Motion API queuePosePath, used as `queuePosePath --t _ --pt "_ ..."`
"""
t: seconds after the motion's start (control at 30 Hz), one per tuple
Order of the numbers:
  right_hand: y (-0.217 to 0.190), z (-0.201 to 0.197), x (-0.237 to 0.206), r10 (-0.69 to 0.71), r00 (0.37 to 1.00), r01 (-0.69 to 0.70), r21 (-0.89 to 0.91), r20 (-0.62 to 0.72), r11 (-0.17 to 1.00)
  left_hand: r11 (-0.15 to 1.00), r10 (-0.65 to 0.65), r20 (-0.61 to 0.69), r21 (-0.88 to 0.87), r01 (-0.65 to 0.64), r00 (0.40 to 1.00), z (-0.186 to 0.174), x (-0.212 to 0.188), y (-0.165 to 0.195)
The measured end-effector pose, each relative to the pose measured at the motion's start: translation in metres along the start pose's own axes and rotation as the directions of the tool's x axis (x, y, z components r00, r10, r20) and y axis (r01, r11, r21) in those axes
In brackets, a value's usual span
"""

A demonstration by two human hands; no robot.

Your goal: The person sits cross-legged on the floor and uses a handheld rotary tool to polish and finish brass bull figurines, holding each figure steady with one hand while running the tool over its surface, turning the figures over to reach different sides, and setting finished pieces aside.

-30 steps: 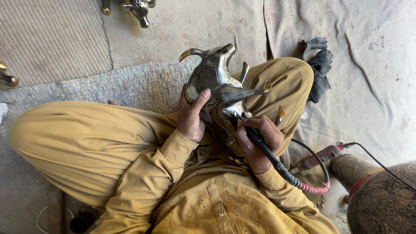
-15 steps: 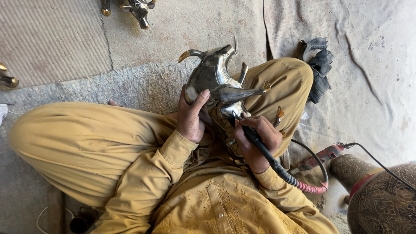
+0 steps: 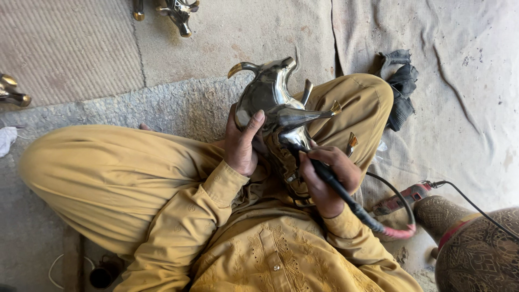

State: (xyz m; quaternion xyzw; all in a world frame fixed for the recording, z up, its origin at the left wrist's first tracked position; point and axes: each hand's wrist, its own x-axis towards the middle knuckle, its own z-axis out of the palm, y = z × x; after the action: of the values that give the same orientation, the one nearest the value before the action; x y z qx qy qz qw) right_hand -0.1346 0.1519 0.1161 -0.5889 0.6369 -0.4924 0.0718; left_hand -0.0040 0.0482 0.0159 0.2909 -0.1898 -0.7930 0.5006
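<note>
The left hand (image 3: 241, 145) is closed around the shiny metal animal figure (image 3: 273, 103) resting in the lap; the right hand (image 3: 327, 181) grips a black corded engraving tool (image 3: 346, 199) whose tip touches the figure

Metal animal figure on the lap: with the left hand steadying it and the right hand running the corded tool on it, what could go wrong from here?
1. The polished metal figure rests on the lap, held only by the left hand; it could twist or slip.
2. The right hand works the engraving tool close to the left fingers; a skid could nick them.
3. The tool's cord loops beside the knee and could snag.
</note>
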Motion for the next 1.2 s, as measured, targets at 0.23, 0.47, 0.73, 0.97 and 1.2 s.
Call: queuePosePath --t 0.23,0.47,0.73,0.97,1.2 --pt "0.015 -0.036 0.009 0.139 0.99 -0.133 0.305 0.002 0.943 0.957 0.197 0.031 0.212 -0.199 0.98 -0.013 0.038 0.007" --pt "0.044 -0.033 0.027 0.152 0.952 -0.253 0.406 0.265 0.878 0.981 0.026 0.251 0.18 -0.073 0.968 -0.008 0.1 0.042" --pt "0.058 -0.008 0.019 0.257 0.928 -0.347 0.38 0.27 0.857 0.962 -0.039 0.286 0.27 -0.041 0.958 -0.01 0.119 0.027" --pt "0.04 -0.009 0.023 -0.01 0.958 -0.059 0.231 0.287 0.971 0.87 0.057 0.335 0.445 -0.211 0.941 -0.006 0.101 0.019" --pt "0.037 -0.013 0.049 -0.294 0.916 0.266 0.133 0.274 0.955 0.766 0.151 0.459 0.505 -0.397 0.876 0.009 0.085 0.032"
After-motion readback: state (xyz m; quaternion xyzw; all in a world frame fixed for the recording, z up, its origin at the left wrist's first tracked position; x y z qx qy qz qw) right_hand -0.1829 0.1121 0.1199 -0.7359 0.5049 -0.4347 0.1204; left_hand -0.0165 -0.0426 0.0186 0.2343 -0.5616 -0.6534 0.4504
